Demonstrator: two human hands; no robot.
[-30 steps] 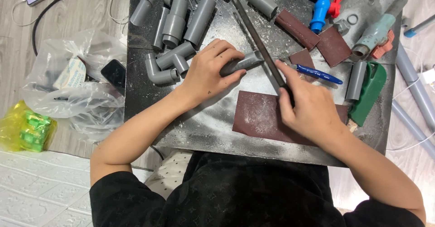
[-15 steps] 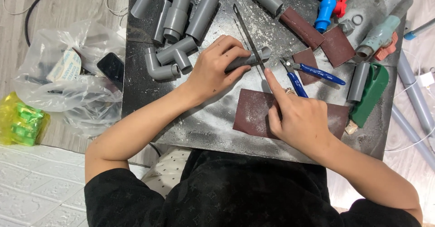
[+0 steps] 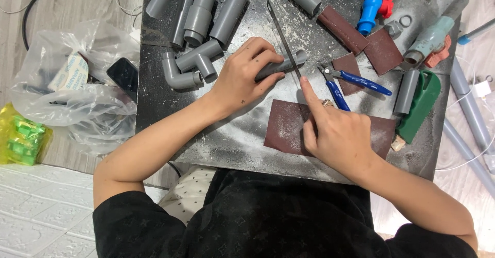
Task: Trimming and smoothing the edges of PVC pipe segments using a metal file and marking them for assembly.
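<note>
Since the earlier frame the right hand (image 3: pixel 337 134) is sliding back toward the body, drawing the long thin file (image 3: pixel 284 39) with it, so that its forefinger is now lying stretched along the tool near the short grey pipe piece (image 3: pixel 282 65). The left hand (image 3: pixel 246 75) is curling closed around that pipe piece, pinning it flat on the dusty black tabletop (image 3: pixel 232 134), with only the pipe's right end showing past the fingers. The right hand is closing loosely on the file's near end, forefinger out straight; the handle itself is hidden under the palm.

To file well here, I judge that the left hand should be keeping the pipe from rolling while the file is running straight across the open end, with light, even pressure from the forefinger and long strokes rather than short scrubbing ones. The fingers holding the pipe are sitting just beside the file, so keeping them clear of its path matters.

A sheet of brown sandpaper (image 3: pixel 289 126) is lying under the right hand, and blue-handled cutters (image 3: pixel 356 82) are resting just beyond it. Grey pipe fittings (image 3: pixel 193 64) are clustering at the far left of the tabletop.

As for containers, a clear plastic bag (image 3: pixel 67 98) is slumping on the floor to the left, holding a dark flat object and a pale printed packet; the rest of its contents are too crumpled to tell. A yellow bag (image 3: pixel 20 139) beside it is holding green items.
</note>
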